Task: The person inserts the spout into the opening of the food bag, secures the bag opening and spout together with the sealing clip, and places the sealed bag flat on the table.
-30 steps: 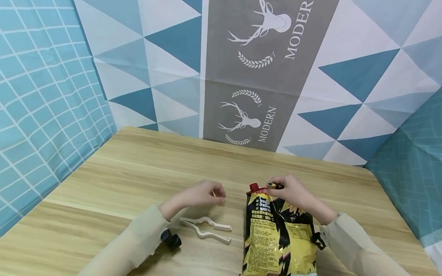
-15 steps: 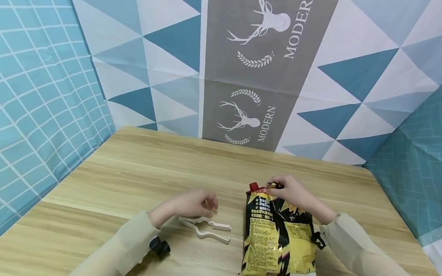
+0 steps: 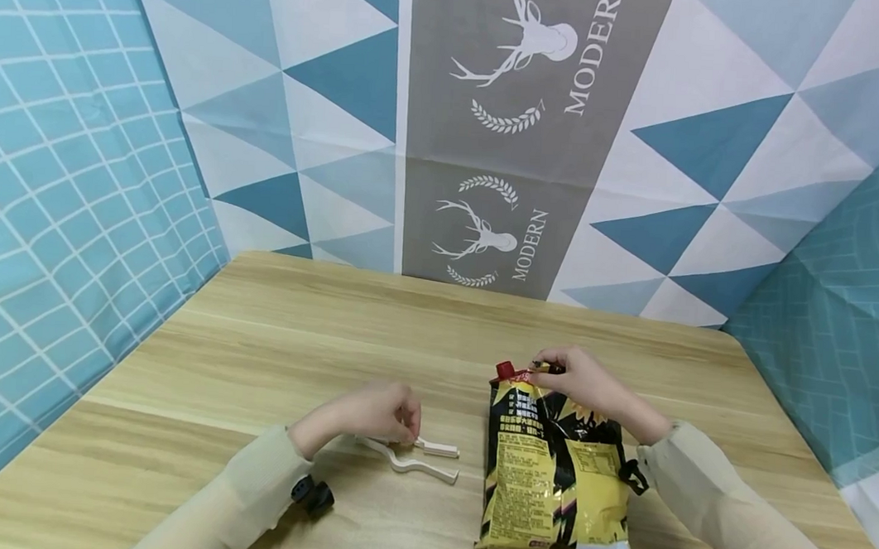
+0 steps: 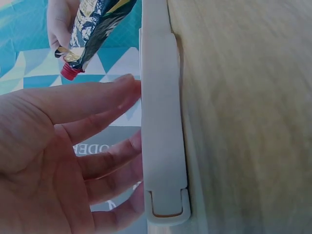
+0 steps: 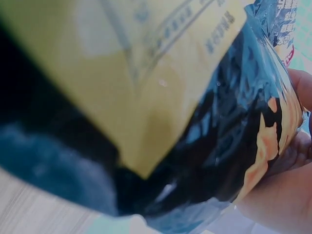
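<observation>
My left hand [image 3: 376, 410] reaches down to the near-left table, its thumb and fingertips pinching the upper arm of a white hinged bag clip [image 3: 422, 468]. The clip lies with its two arms spread apart; in the left wrist view one long arm [image 4: 163, 122] hides the fingertips. To the right lies a black and yellow snack bag [image 3: 526, 478] with printed panels and a red cap [image 3: 505, 369] at its top left corner. My right hand [image 3: 579, 385] pinches the bag's top edge. In the right wrist view the bag's glossy side [image 5: 224, 117] fills most of the picture.
The wood-grain table [image 3: 318, 318] ends at a patterned wall cloth [image 3: 491, 144] behind. A blue tiled cloth [image 3: 74, 139] stands at the left. Black wrist cameras sit by both sleeves, one [image 3: 312, 495] close to the tabletop.
My left hand has moved left and down, from above the table onto the white bag clip. My right hand stays at the bag's top edge, and the bag has not moved.
</observation>
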Motion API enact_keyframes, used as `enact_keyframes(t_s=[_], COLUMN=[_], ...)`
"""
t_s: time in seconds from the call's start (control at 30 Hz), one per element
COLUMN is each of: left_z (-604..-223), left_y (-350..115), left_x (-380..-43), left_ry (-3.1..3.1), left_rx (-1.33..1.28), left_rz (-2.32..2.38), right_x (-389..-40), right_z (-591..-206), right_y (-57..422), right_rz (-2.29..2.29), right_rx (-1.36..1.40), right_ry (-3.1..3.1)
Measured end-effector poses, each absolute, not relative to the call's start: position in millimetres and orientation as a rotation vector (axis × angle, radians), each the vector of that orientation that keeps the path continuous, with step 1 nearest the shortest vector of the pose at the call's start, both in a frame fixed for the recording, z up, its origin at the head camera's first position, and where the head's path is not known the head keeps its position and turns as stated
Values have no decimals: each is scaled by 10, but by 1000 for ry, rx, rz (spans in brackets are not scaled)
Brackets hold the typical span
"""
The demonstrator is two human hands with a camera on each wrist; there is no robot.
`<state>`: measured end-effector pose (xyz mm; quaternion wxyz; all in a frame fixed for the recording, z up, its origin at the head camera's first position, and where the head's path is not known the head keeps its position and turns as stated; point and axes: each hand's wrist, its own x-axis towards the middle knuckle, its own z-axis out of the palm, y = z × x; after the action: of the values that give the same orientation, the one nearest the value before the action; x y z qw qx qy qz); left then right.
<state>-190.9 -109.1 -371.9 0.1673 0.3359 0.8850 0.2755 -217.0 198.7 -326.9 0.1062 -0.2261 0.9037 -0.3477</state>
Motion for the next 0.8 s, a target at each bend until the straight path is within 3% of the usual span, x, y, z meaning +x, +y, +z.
enact_keyframes(t_s=[0.47,0.8], left_z=[-3698,-3686], left_y=[-1117,-1193], left_x=[-1914,-1866], left_ry=[2605,2607], left_rx=[864,1079], left_rz=[677,541], right_x=[-2177,-2179], right_z=[-3243,-3249], right_y=[1990,1987], right_rz=[-1017,-1011], right_rx=[-649,-653], right_ry=[2654,2648])
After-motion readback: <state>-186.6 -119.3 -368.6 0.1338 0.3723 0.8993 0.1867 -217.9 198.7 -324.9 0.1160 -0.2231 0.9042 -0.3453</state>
